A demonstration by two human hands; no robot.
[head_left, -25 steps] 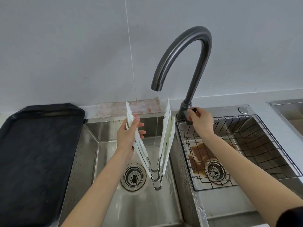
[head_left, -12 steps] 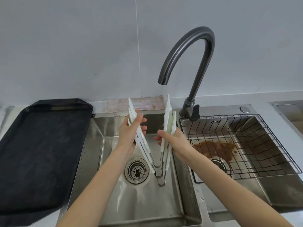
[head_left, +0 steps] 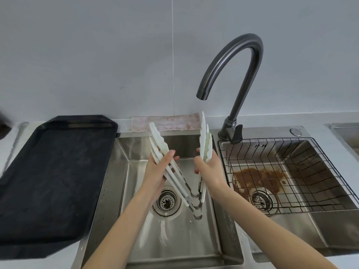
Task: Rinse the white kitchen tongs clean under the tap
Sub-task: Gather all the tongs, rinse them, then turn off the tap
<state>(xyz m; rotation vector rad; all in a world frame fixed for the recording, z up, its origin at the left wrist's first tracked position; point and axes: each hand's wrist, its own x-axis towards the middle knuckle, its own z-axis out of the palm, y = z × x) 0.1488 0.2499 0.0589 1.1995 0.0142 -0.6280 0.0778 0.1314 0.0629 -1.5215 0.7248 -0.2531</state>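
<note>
White tongs (head_left: 175, 176) spread in V | left hand (head_left: 158, 167), right hand (head_left: 208, 167) each clamp one arm-bundle | tong count unclear

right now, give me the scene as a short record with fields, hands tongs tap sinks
left hand: grips the left arms of the white tongs
right hand: grips the right arms
tongs: several pairs, spread in a V, hinges down, over the left sink
tap: spout above the tongs; no stream clearly visible
right sink: wire rack inside, brown stain by its drain
black tray: left of the sinks
</note>
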